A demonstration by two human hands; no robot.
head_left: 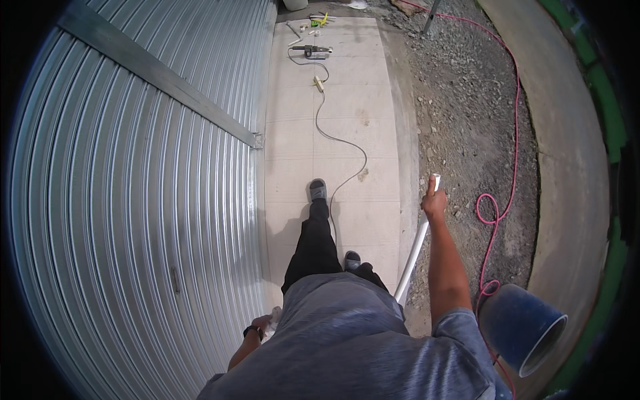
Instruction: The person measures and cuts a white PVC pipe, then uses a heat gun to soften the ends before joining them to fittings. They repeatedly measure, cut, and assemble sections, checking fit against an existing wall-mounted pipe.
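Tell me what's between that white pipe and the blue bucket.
In the head view, the right forearm comes between the white pipe and the blue bucket; past it lie gravel and the pink hose.

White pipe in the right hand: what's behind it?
Pale paving shows left, gravel right. The white pipe itself covers the strip directly behind; the grey shirt hides the pipe's near end.

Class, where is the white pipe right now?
In the head view, the white pipe is right of centre, held in the right hand, near the gravel.
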